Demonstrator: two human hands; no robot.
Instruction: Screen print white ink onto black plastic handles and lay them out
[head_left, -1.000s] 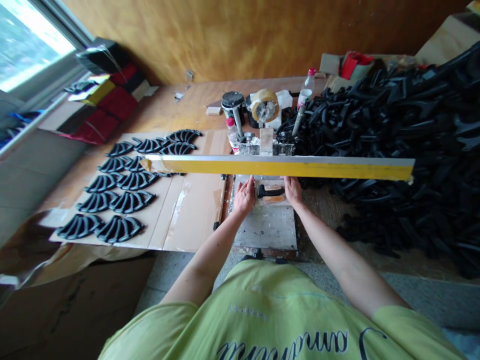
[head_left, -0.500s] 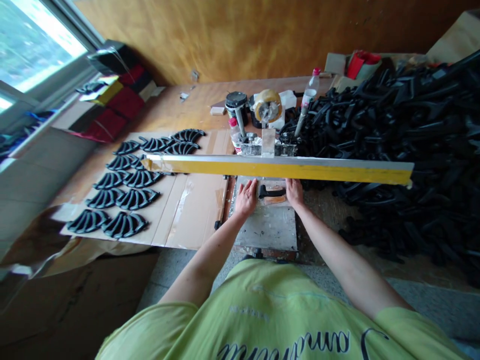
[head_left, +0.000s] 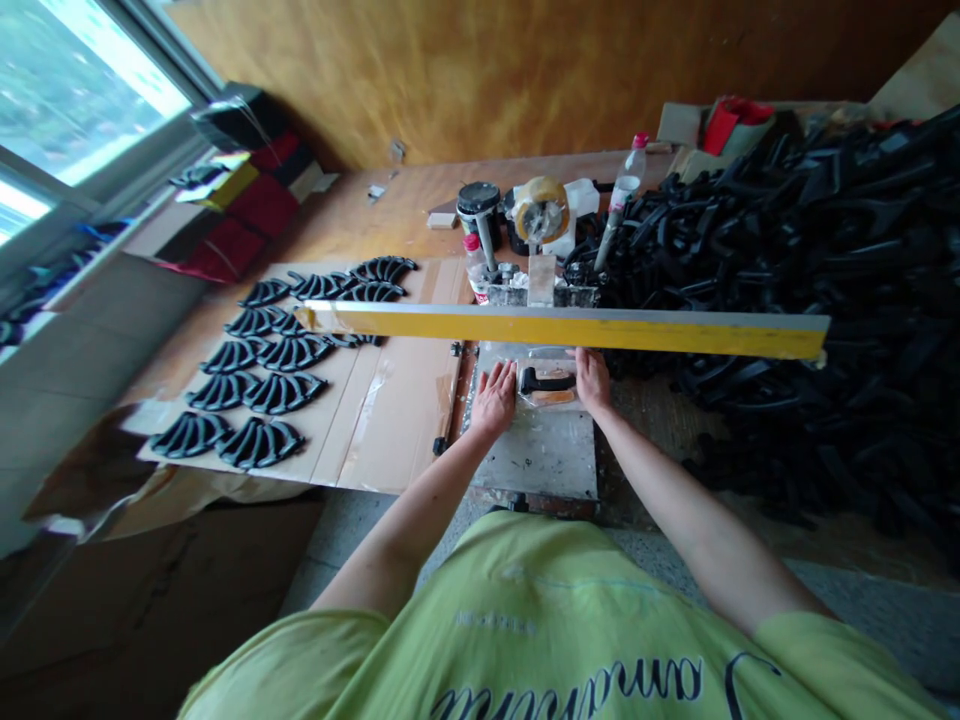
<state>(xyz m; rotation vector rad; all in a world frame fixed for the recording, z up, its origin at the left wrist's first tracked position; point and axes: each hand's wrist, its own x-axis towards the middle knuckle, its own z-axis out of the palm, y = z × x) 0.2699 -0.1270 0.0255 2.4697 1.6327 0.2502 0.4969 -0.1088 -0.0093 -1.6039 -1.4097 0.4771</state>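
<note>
A black curved plastic part (head_left: 551,383) lies in a shallow holder with orange-brown pads (head_left: 553,398), on a grey metal plate (head_left: 536,455). My left hand (head_left: 495,398) rests flat on the plate to the left of the holder, fingers stretched and a little apart. At the right end of the black part is my right hand (head_left: 592,382), its fingers pointing forward and close together; whether it touches the part I cannot tell. Just beyond both hands, a long yellow bar with a silver upper edge (head_left: 562,328) runs crosswise in front of a clamp-like fixture (head_left: 541,285).
Fan-shaped sets of black parts (head_left: 260,445) lie in rows on cardboard (head_left: 360,440) at left. A large heap of black parts (head_left: 795,270) fills the right side. Behind the bar stand a tape roll (head_left: 540,212), a dark tub (head_left: 478,203) and a red-capped bottle (head_left: 630,172).
The whole view has shifted slightly. Both hands stay beside the holder, and the black part keeps its place between them.
</note>
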